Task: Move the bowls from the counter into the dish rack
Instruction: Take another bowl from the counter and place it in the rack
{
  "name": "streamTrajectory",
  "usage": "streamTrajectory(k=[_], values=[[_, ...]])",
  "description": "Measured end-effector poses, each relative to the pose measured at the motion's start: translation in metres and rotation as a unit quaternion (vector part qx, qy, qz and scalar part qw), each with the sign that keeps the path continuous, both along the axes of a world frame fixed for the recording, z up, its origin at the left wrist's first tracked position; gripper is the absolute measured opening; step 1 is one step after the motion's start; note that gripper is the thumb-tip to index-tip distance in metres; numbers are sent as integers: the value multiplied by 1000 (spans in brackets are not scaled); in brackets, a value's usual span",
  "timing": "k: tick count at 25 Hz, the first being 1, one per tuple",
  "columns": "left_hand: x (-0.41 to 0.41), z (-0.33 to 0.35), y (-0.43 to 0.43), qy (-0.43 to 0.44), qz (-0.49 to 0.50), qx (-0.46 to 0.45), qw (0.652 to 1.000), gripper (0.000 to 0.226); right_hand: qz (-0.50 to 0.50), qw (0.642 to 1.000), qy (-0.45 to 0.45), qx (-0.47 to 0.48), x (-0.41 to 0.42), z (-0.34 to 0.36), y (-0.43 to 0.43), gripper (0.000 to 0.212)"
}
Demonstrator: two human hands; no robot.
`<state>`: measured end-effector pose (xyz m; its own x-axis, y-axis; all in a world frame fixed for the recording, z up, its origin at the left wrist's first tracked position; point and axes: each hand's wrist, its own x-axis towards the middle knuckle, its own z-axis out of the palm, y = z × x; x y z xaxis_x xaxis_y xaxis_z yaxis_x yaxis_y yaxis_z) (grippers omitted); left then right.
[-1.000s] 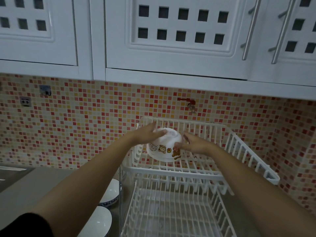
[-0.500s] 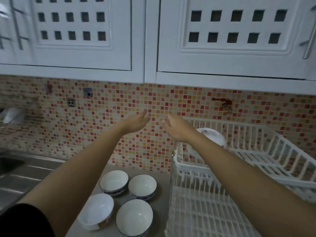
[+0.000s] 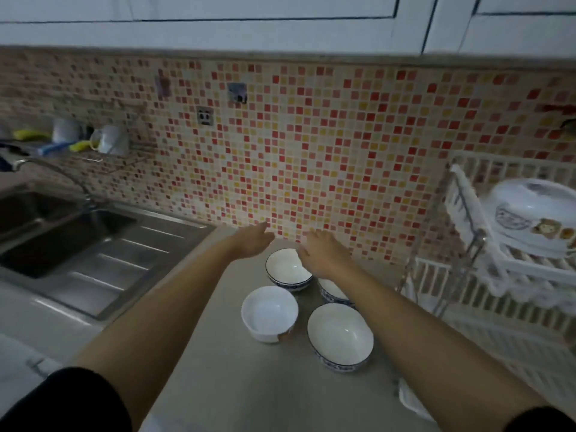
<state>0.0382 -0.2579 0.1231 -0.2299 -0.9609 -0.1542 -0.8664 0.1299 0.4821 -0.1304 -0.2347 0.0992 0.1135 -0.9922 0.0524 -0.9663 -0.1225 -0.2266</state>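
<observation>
Several white bowls stand upright on the grey counter (image 3: 218, 385). A blue-rimmed bowl (image 3: 286, 271) is farthest back, a second blue-rimmed bowl (image 3: 332, 294) is partly hidden under my right forearm, a plain white bowl (image 3: 268, 313) sits front left, and a larger blue-rimmed bowl (image 3: 340, 336) front right. My left hand (image 3: 254, 241) hovers open just left of the back bowl. My right hand (image 3: 324, 251) hovers open above its right edge. Neither hand holds anything. A white bowl with cartoon animals (image 3: 533, 216) lies upside down on the top tier of the white dish rack (image 3: 467, 207) at the right.
A steel sink (image 3: 46, 232) with drainboard and a curved tap (image 3: 53, 169) lies to the left. A wall shelf holds cups (image 3: 109, 138) and sponges. The mosaic tile wall stands close behind the bowls. White cabinets hang overhead.
Both hands let go of the cartoon bowl, left upside down in the rack's top tier, and swung left and down to the bowls on the counter. The view panned left.
</observation>
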Motion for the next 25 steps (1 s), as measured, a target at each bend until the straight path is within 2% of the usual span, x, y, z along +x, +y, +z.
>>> streamTrajectory(k=[4,7,12,14,18,20,23,25], values=[[36,-90,-20,-14,11,84,996,59,-54,994,-9,95,24,-81,-17,45],[45,-147,-26,-38,42,131,990,57,-95,988,0,122,32,-132,-23,47],[44,-203,-23,-41,104,136,984,42,-93,978,128,138,46,-172,-25,34],[41,-209,-20,-33,113,130,984,34,-104,975,145,130,50,-176,-25,33],[49,-202,-16,2,126,132,983,38,-134,981,96,105,58,-159,-20,36],[55,-189,-16,70,167,141,973,34,-135,985,64,79,63,-141,-17,38],[59,-157,-13,174,197,80,962,31,-151,988,-1,19,65,-110,-14,39],[56,-134,-9,241,197,49,949,32,-174,979,-109,3,61,-87,-9,43]])
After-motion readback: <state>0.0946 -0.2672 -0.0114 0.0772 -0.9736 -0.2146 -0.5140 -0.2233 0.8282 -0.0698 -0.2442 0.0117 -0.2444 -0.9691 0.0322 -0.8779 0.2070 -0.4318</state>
